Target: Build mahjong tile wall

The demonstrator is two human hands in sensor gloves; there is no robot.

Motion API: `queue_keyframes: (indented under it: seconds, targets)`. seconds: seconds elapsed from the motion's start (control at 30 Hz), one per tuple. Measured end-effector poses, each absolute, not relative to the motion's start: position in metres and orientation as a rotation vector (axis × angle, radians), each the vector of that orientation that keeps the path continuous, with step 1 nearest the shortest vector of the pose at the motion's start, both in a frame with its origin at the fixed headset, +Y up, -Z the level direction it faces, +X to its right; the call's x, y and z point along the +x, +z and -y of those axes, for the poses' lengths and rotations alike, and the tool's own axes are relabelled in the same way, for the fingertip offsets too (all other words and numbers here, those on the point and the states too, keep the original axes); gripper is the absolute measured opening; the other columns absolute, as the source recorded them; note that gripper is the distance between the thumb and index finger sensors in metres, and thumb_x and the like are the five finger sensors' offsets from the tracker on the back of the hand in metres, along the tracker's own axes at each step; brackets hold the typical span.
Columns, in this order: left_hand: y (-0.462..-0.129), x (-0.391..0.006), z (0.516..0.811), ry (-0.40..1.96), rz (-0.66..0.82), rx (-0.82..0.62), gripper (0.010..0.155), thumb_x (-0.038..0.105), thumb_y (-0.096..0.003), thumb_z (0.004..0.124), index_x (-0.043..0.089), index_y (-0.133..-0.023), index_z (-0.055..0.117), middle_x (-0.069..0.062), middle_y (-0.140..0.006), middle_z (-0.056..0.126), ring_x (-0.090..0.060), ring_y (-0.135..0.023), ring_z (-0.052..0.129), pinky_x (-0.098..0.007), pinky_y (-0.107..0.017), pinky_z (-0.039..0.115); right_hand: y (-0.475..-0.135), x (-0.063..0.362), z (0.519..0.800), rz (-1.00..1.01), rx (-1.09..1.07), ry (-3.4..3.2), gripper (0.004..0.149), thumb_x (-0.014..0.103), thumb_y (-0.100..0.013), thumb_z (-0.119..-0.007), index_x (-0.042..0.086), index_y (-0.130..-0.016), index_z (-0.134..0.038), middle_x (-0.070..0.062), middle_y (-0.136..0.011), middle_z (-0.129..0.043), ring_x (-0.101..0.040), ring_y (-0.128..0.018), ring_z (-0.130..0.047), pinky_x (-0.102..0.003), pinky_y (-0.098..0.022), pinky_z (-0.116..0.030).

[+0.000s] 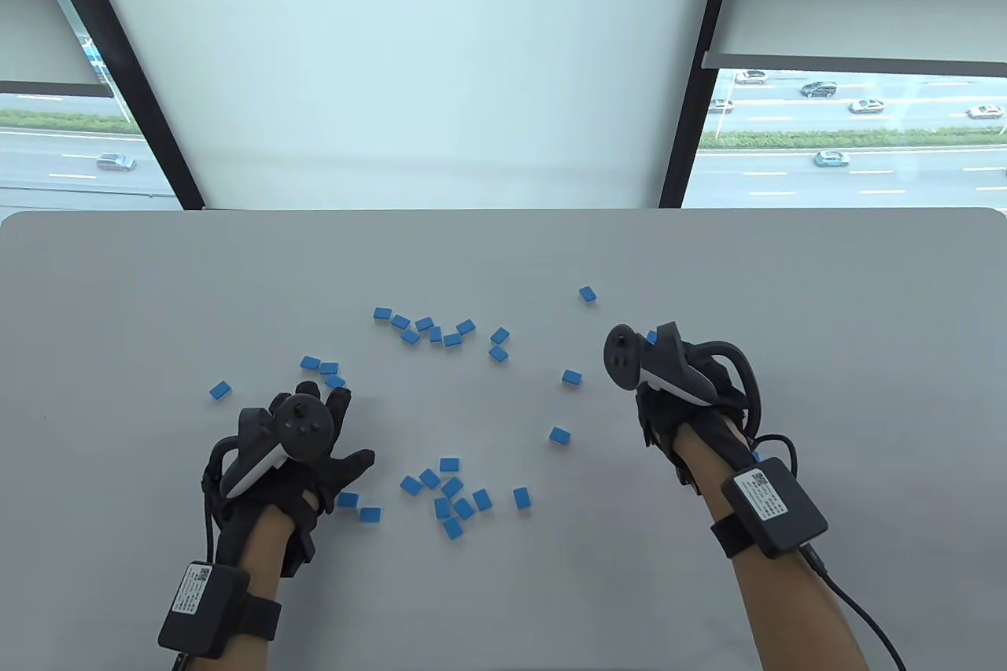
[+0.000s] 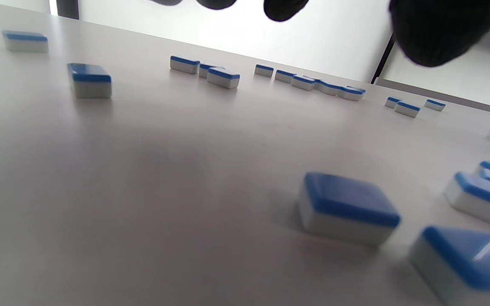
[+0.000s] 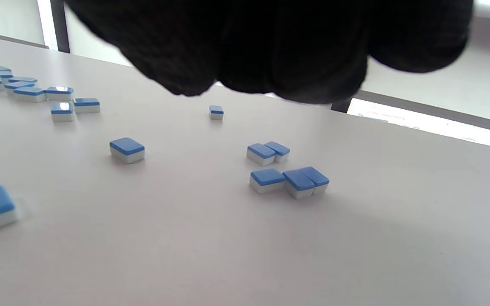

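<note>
Judging the tiles, scattered blue-back-up across the counter, as small, hard, light and slick, best pinched by the long white sides; left hand spread flat, holding nothing, right hand grip undeterminable.

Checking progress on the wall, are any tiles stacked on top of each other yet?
No, in the table view the tiles all lie scattered in a single layer on the table, none stacked.

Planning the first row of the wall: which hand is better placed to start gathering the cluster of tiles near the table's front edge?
Left, probably. The left hand lies open right beside the front cluster; the right hand sits further off.
</note>
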State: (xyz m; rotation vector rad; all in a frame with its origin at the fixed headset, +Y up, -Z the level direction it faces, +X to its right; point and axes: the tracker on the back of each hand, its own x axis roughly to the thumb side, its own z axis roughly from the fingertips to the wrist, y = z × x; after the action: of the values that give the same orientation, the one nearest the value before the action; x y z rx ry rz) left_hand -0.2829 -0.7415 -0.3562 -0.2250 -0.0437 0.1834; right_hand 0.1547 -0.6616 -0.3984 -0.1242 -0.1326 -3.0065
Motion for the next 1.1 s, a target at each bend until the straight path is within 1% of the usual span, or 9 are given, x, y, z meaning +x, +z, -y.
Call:
queue_keyframes:
  seconds: [0.13,0.27,0.33,0.5,0.57,0.7,0.8,1.1]
  targets:
    - [-0.356,-0.283,0.742,0.181,0.041,-0.225,0.089,0.072,-0.0379,0.069,0.035,-0.112,0.035,-0.008,-0.120,0.027,-0.047,-0.108,0.030,-0.075,-0.069,0.032,-0.380,0.176,0.652,0.008,-0.125,-3.058,0.060,0.032,-0.038,-0.087,0.019,-0.091,-0.063,0.001,-0.069,-0.085,-0.022,-0.039,-0.095,-0.046,-0.039,-0.082]
    - [-0.356,-0.283,0.742,0.177,0.036,-0.228,0.090,0.072,-0.0377,0.069,0.035,-0.112,0.036,-0.008,-0.120,0.027,-0.047,-0.108,0.030,-0.076,-0.069,0.032,-0.363,0.199,0.653,-0.088,-0.098,-3.133,0.060,0.033,-0.038,-0.087,0.022,-0.091,-0.064,0.001,-0.069,-0.085,-0.023,-0.041,-0.095,-0.046,-0.040,-0.082]
    - [-0.355,-0.283,0.741,0.172,0.033,-0.231,0.090,0.072,-0.0378,0.069,0.035,-0.112,0.035,-0.008,-0.120,0.027,-0.047,-0.108,0.030,-0.076,-0.069,0.032,-0.354,0.213,0.660,-0.130,-0.071,-3.190,0.059,0.034,-0.038,-0.087,0.024,-0.092,-0.064,0.002,-0.070,-0.085,-0.023,-0.042,-0.095,-0.046,-0.041,-0.081]
    - [-0.354,-0.283,0.741,0.170,0.030,-0.229,0.089,0.072,-0.0378,0.069,0.035,-0.112,0.035,-0.008,-0.120,0.027,-0.047,-0.108,0.030,-0.075,-0.069,0.032,-0.348,0.235,0.683,-0.135,-0.005,-3.260,0.059,0.034,-0.039,-0.086,0.026,-0.092,-0.063,0.000,-0.073,-0.083,-0.024,-0.044,-0.093,-0.047,-0.043,-0.080]
    - [-0.354,-0.283,0.741,0.170,0.029,-0.229,0.090,0.072,-0.0379,0.069,0.035,-0.112,0.035,-0.008,-0.120,0.027,-0.047,-0.108,0.030,-0.076,-0.069,0.032,-0.347,0.241,0.692,-0.111,0.025,-3.280,0.059,0.034,-0.039,-0.086,0.025,-0.092,-0.063,0.000,-0.073,-0.083,-0.025,-0.045,-0.093,-0.048,-0.043,-0.079]
    - [-0.355,-0.283,0.741,0.163,0.025,-0.231,0.089,0.072,-0.0377,0.069,0.035,-0.112,0.035,-0.008,-0.120,0.027,-0.047,-0.108,0.030,-0.076,-0.069,0.032,-0.346,0.246,0.705,0.021,0.040,-3.259,0.059,0.032,-0.038,-0.087,0.024,-0.092,-0.064,-0.001,-0.073,-0.082,-0.025,-0.046,-0.093,-0.048,-0.043,-0.079]
    - [-0.354,-0.283,0.741,0.161,0.022,-0.232,0.090,0.072,-0.0378,0.069,0.035,-0.112,0.035,-0.008,-0.120,0.027,-0.047,-0.108,0.030,-0.075,-0.069,0.032,-0.347,0.244,0.715,0.178,0.043,-3.190,0.058,0.032,-0.038,-0.088,0.024,-0.092,-0.066,-0.001,-0.075,-0.081,-0.026,-0.047,-0.092,-0.048,-0.044,-0.079]
    - [-0.354,-0.285,0.741,0.191,0.022,-0.236,0.090,0.072,-0.0379,0.069,0.035,-0.112,0.035,-0.008,-0.120,0.027,-0.047,-0.108,0.030,-0.075,-0.069,0.032,-0.350,0.234,0.732,0.286,0.048,-3.070,0.058,0.029,-0.038,-0.088,0.024,-0.091,-0.067,-0.001,-0.075,-0.081,-0.026,-0.049,-0.092,-0.049,-0.045,-0.078]
